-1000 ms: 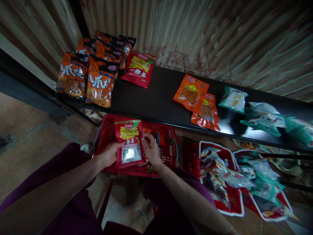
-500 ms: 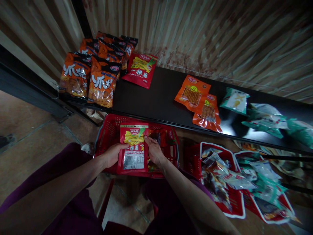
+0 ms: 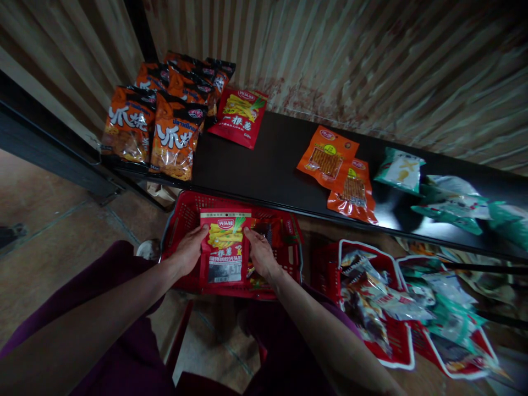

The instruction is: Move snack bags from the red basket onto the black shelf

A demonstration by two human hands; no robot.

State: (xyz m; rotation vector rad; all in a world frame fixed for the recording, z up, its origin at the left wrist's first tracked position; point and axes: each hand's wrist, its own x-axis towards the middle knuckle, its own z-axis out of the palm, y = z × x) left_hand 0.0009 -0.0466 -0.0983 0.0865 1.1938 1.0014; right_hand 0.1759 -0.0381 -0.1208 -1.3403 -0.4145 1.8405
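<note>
A red snack bag with yellow sticks and a green onion printed on it is held upright over a red basket. My left hand grips its left edge, and my right hand grips the right edge. More packets lie in the basket, partly hidden behind my right hand. On the black shelf a similar red bag leans beside several orange-and-black bags.
Two flat orange packets overlap on the shelf, with green-and-white bags further right. Two red baskets with white rims hold many packets below the shelf's right part. A dark metal post stands at left.
My left hand has slid up along the left edge of the red bag. The shelf has shifted slightly to the right in view.
</note>
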